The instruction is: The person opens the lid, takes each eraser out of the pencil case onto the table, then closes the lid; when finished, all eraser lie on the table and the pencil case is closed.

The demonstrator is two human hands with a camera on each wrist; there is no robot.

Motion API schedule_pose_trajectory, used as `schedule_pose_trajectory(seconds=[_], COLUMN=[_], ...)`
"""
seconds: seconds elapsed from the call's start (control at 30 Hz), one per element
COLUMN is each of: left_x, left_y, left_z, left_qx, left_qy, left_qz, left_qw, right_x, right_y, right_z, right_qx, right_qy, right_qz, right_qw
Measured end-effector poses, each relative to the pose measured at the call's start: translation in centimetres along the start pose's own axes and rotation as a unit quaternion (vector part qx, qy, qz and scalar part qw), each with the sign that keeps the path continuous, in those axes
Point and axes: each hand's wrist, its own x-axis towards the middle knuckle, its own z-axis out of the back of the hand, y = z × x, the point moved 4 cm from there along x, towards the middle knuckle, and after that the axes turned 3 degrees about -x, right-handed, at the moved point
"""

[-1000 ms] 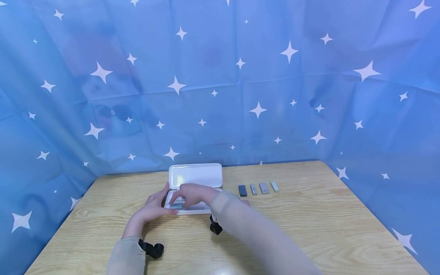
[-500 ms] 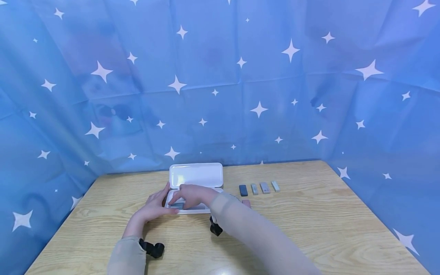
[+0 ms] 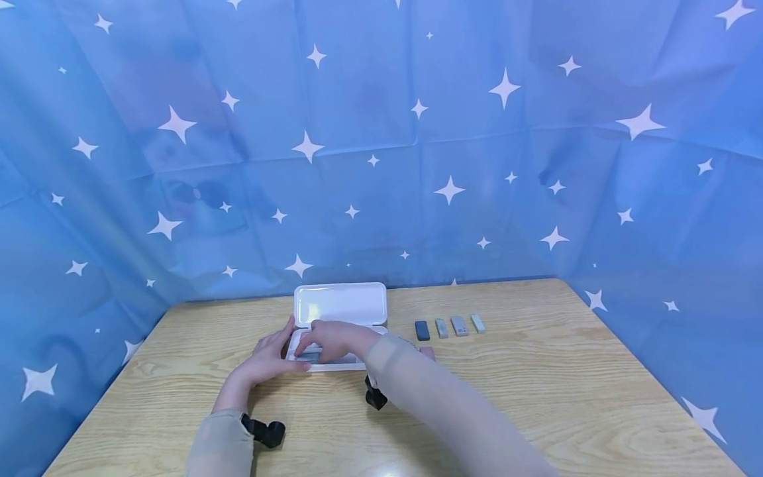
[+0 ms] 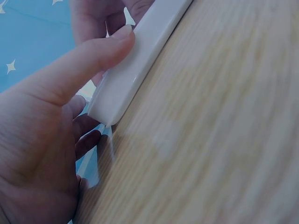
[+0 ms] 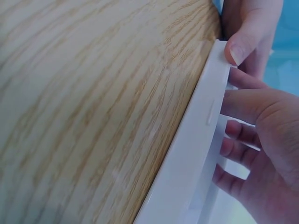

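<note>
"Wooden surface (image 3: 548,397), blue starred cloth (image 3: 369,99) behind it. What do we enter first?"

"One white case (image 3: 340,368), open, lid (image 3: 341,303) raised at the back. Seen inside: one blue-grey block (image 3: 308,358), left end, near the front wall."

"Our hands?"

"Left hand (image 3: 265,364): thumb and fingers set wide apart, holding the case's left end, thumb against the front wall. Right hand (image 3: 336,336): reaching into the case, thumb and index finger lowered by the blue-grey block, remaining fingers loosely bent. Thumb tip hidden; we cannot tell whether the block is pinched."

"Remaining stock?"

"Right of the case, we count four blocks in a row, spaced apart: dark block (image 3: 422,330), grey block (image 3: 441,328), lilac block (image 3: 459,326), pale block (image 3: 477,323). Nearer us, beside the right sleeve (image 3: 429,391), one pink block (image 3: 427,352). Also two black wrist cameras (image 3: 265,432), one per arm."
</note>
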Motion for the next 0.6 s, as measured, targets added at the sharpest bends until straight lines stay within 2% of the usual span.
schedule_pose_trajectory(seconds=[0.27,0.6], left_x=[0.0,0.0], left_y=[-0.1,0.0], left_z=[0.1,0.0], left_qx=[-0.002,0.002], left_qy=[0.001,-0.002], left_qz=[-0.011,-0.006], left_qw=[0.9999,1.0], right_x=[-0.9,-2.9], right_y=[0.0,-0.3], right_z=[0.6,1.9], right_qx=[-0.012,0.016], right_qy=[0.001,0.003], right_qz=[0.02,0.008], right_qw=[0.9997,0.9998])
